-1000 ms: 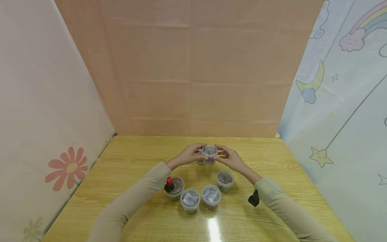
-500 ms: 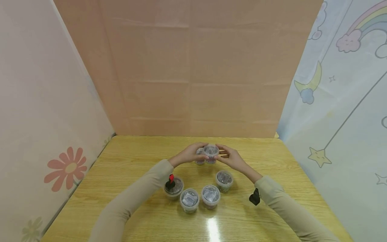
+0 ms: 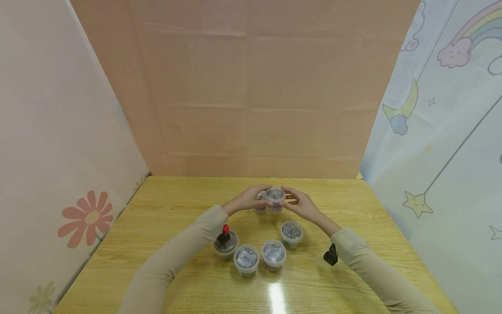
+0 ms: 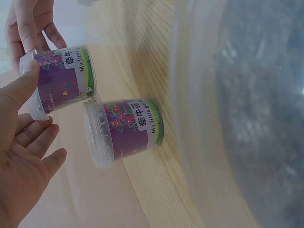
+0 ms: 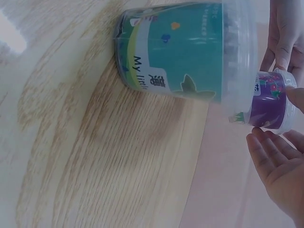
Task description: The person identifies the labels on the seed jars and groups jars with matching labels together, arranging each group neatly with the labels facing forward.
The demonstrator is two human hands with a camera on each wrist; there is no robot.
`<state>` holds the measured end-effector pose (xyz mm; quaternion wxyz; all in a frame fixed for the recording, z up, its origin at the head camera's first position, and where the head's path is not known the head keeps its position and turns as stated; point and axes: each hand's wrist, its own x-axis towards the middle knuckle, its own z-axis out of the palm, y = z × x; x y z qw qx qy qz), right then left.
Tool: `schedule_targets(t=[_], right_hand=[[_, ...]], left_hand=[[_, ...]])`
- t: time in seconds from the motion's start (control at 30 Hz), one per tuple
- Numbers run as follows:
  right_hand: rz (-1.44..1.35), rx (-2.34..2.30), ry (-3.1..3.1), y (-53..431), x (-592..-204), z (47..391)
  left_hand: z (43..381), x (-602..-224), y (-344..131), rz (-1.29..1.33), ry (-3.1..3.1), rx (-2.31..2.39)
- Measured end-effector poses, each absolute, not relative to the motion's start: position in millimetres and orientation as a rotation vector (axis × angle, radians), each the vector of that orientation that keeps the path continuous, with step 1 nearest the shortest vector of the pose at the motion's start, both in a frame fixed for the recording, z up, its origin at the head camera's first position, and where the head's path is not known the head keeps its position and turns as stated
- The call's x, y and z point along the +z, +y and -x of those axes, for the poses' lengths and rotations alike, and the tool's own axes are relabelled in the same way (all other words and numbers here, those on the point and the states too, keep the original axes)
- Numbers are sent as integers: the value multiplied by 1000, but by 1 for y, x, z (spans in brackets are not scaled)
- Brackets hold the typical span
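Both hands hold a clear plastic tub with a purple flower label (image 4: pixel 66 78) and a clear lid, raised a little off the table in the wrist views. My left hand (image 3: pixel 249 199) grips its left side near the lid, and my right hand (image 3: pixel 303 206) grips the right side, thumbs towards me. A matching purple-labelled tub (image 4: pixel 130 128) stands on the table close on the left, partly behind my left hand in the head view. Nearer me are several lidded tubs with grey contents, among them a teal-labelled tub (image 5: pixel 190 47) near my right wrist.
The nearer tubs form an arc: one (image 3: pixel 225 248) partly behind the left wrist camera, two (image 3: pixel 246 261) (image 3: pixel 273 254) in front, one (image 3: pixel 291 234) at right. Patterned sheets flank the wooden table (image 3: pixel 176 196); a pinkish backdrop (image 3: pixel 251 131) hangs behind.
The held tub and my left hand have shifted slightly to the right, away from the matching purple tub. My right hand has moved a little with them. The nearer tubs stay put.
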<state>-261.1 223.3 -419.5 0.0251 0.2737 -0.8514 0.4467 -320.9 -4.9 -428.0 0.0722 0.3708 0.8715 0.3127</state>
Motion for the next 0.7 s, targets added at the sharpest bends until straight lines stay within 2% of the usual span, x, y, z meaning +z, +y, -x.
schedule_targets(t=[0.5,0.7], right_hand=[[-852,1369,-2663,226,-419,264],[-845,1379,-2664,230,-432,273]], left_hand=[[329,-429,3,-1105,2627,863],[331,-431,9,-1118,2629,860]])
